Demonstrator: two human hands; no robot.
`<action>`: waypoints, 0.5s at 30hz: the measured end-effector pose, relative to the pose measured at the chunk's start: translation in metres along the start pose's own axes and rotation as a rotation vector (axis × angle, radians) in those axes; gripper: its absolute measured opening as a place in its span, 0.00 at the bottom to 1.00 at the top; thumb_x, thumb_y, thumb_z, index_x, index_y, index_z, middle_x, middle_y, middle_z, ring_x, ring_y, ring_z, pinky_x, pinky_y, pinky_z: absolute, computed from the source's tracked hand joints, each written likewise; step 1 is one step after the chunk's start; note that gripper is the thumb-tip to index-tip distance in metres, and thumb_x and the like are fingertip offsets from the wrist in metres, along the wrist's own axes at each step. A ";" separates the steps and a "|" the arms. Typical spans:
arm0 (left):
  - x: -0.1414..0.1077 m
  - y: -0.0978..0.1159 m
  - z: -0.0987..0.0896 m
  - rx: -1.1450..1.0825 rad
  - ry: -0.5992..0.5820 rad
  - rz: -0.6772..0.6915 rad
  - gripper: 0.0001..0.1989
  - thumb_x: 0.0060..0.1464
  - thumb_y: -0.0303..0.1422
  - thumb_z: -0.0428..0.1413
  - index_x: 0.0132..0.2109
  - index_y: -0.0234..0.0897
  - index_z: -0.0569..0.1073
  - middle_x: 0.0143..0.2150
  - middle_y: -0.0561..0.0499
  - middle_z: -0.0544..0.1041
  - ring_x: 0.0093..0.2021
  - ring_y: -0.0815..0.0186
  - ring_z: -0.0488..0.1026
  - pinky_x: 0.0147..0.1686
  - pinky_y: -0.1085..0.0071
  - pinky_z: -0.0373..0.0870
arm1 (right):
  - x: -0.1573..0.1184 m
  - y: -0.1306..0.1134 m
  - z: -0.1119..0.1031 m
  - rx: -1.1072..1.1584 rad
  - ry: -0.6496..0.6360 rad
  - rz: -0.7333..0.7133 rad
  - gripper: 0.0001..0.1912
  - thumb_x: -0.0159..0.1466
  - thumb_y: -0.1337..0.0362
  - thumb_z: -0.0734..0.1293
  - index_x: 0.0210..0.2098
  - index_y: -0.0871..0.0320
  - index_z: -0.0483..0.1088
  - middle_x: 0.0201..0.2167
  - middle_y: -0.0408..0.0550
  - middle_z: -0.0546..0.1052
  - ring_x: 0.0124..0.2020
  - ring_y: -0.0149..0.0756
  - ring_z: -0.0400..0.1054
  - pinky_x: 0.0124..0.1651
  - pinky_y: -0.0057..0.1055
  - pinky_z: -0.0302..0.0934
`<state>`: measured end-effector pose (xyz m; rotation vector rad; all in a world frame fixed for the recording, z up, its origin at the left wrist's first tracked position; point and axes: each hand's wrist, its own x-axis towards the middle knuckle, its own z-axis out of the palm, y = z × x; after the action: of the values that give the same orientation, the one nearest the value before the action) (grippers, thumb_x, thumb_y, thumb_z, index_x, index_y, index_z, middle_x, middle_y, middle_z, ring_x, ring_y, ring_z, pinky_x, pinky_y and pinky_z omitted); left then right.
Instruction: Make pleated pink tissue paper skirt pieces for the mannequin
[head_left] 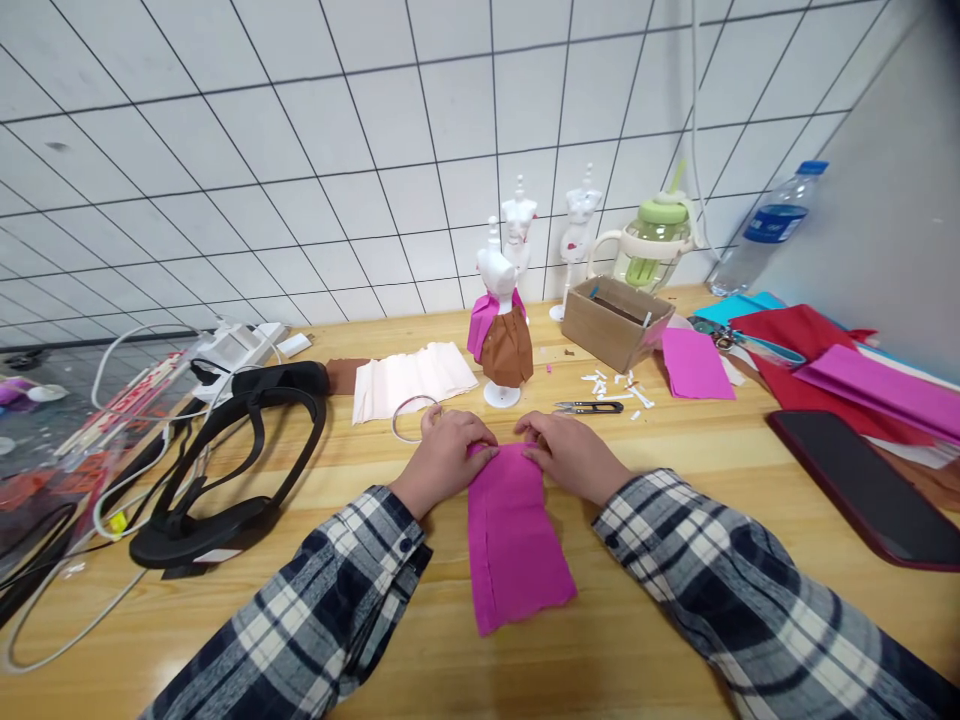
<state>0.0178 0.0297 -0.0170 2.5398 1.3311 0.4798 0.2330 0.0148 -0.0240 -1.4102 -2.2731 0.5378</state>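
A strip of magenta crepe paper or cloth [517, 540] lies on the wooden table in front of me, with a fold running down its left side. My left hand [454, 450] pinches its far left corner between thumb and fingers. At the far right corner, my right hand [570, 450] grips the same piece. Just beyond my hands stands a small white dress form [496, 270] wearing a brown pleated skirt [507, 350] and a magenta drape [481, 325]. Thread snips [592, 407] rest past my right hand, and a thin ring [409, 420] lies by my left.
Left are a black headset strap [300, 440], cables and a power strip [240, 350]. Pale pink material [412, 378] lies behind. Right are a cardboard box [615, 325], white scraps [634, 390], a phone [862, 485], coloured sheets [772, 335], a cup [652, 240] and a bottle [769, 230].
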 end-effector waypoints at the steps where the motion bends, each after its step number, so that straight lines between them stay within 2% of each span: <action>1: -0.001 0.000 0.001 -0.009 -0.004 0.010 0.06 0.57 0.34 0.55 0.35 0.42 0.77 0.39 0.52 0.80 0.45 0.60 0.72 0.57 0.49 0.45 | 0.000 0.001 0.001 0.017 0.004 -0.001 0.18 0.61 0.71 0.68 0.51 0.59 0.69 0.34 0.45 0.76 0.37 0.35 0.68 0.41 0.31 0.57; 3: -0.002 0.000 0.003 -0.013 -0.001 0.018 0.06 0.57 0.33 0.55 0.35 0.42 0.77 0.38 0.52 0.80 0.44 0.60 0.73 0.58 0.48 0.44 | 0.001 0.002 0.003 0.030 0.005 -0.015 0.21 0.60 0.71 0.68 0.54 0.59 0.68 0.35 0.46 0.76 0.38 0.36 0.68 0.43 0.31 0.58; 7: -0.002 0.000 0.003 0.007 -0.005 0.034 0.07 0.58 0.33 0.55 0.35 0.42 0.78 0.37 0.52 0.80 0.44 0.60 0.73 0.59 0.48 0.42 | 0.002 0.004 0.004 0.004 -0.007 -0.039 0.08 0.60 0.71 0.67 0.38 0.56 0.76 0.34 0.46 0.76 0.39 0.36 0.68 0.43 0.31 0.58; 9: -0.003 -0.001 0.000 0.010 -0.024 0.051 0.07 0.59 0.33 0.54 0.36 0.43 0.78 0.37 0.53 0.80 0.44 0.60 0.73 0.59 0.47 0.40 | 0.001 0.006 0.004 0.011 -0.006 -0.033 0.07 0.59 0.72 0.67 0.34 0.57 0.76 0.33 0.46 0.76 0.38 0.35 0.68 0.42 0.30 0.59; 15: -0.008 -0.003 -0.007 -0.036 -0.084 0.080 0.08 0.60 0.32 0.53 0.40 0.44 0.78 0.39 0.52 0.80 0.45 0.61 0.74 0.61 0.48 0.40 | -0.002 0.011 0.004 0.006 0.008 -0.083 0.07 0.61 0.72 0.66 0.35 0.57 0.76 0.35 0.47 0.76 0.40 0.36 0.69 0.44 0.31 0.59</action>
<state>0.0086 0.0247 -0.0130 2.5610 1.1851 0.4042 0.2399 0.0174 -0.0331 -1.3059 -2.3102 0.5107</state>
